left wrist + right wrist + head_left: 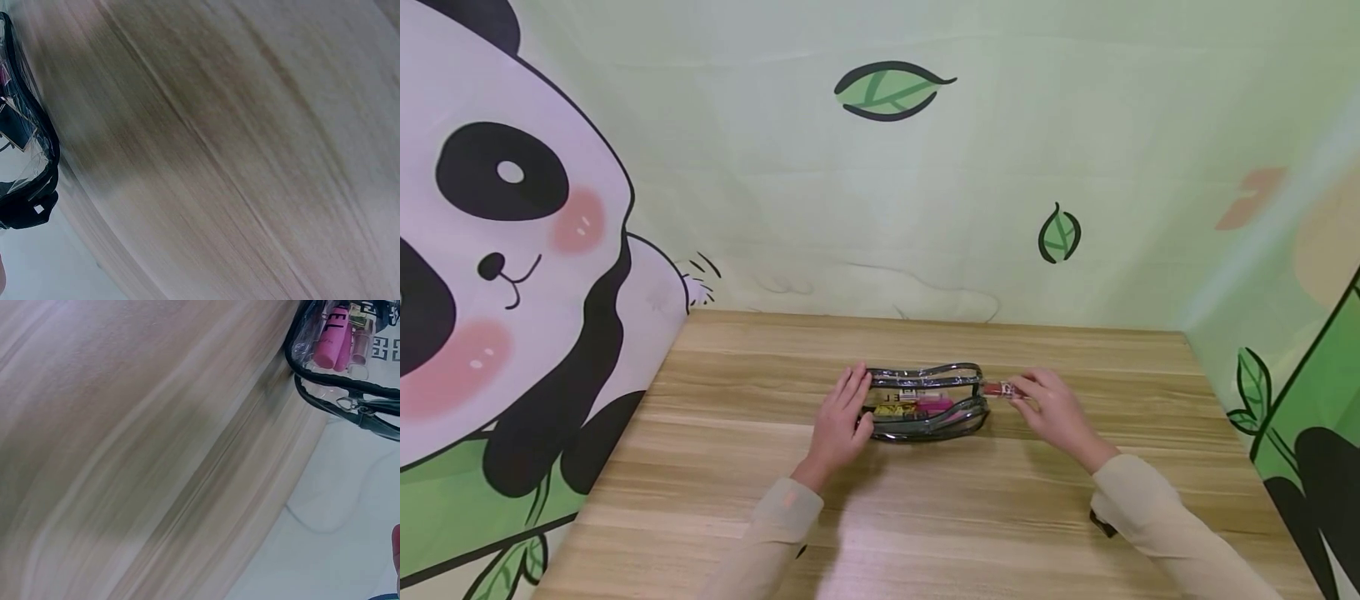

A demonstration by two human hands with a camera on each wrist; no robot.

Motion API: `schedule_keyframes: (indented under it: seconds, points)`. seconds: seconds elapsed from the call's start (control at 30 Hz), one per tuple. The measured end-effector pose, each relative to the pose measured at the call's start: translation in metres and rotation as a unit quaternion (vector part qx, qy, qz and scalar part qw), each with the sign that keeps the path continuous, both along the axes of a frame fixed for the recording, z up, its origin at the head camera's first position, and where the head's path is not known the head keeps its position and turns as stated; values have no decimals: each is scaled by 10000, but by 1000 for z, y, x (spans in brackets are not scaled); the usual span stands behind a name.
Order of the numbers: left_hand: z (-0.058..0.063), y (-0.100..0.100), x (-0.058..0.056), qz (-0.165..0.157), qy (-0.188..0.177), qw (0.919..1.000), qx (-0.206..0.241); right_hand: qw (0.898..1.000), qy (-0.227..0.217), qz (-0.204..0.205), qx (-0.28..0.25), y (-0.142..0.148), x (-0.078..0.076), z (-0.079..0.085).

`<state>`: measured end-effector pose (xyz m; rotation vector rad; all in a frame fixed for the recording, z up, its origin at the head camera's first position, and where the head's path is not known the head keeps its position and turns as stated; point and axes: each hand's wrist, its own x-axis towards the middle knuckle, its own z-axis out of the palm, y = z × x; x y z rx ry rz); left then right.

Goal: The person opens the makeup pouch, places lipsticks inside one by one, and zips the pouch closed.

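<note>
A clear pouch (925,432) with black edging lies on the wooden table, its top gaping. Inside it show pink tubes (331,340) with black lettering and a yellow packet (895,410). My left hand (841,417) rests against the pouch's left end, fingers extended at the far rim and thumb by the near one. Just off the right end, my right hand (1051,410) pinches a small red tube (996,389) with a pale, shiny end. In the right wrist view a zip pull (347,403) hangs at the pouch's edge; only a fingertip (397,547) of that hand shows.
The wooden table (737,350) runs back to a pale green cloth backdrop (760,167) printed with a panda and leaves. A small black object (1102,525) lies partly under the right sleeve. Another dark bit (801,552) shows beside the left sleeve.
</note>
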<state>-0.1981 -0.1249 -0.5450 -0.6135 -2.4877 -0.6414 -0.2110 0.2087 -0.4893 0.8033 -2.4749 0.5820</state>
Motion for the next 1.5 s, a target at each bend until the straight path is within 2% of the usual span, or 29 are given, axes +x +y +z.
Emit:
schedule_keyframes:
  seconds: [0.47, 0.9, 1.5]
  points:
    - [0, 0, 1, 19, -14, 10000, 23, 9987, 292, 337, -240, -17, -4, 7]
    - [1, 1, 2, -4, 46, 10000, 10, 9983, 296, 508, -39, -36, -4, 12]
    - [2, 2, 0, -35, 331, 9994, 62, 9962, 447, 747, -55, -65, -4, 5]
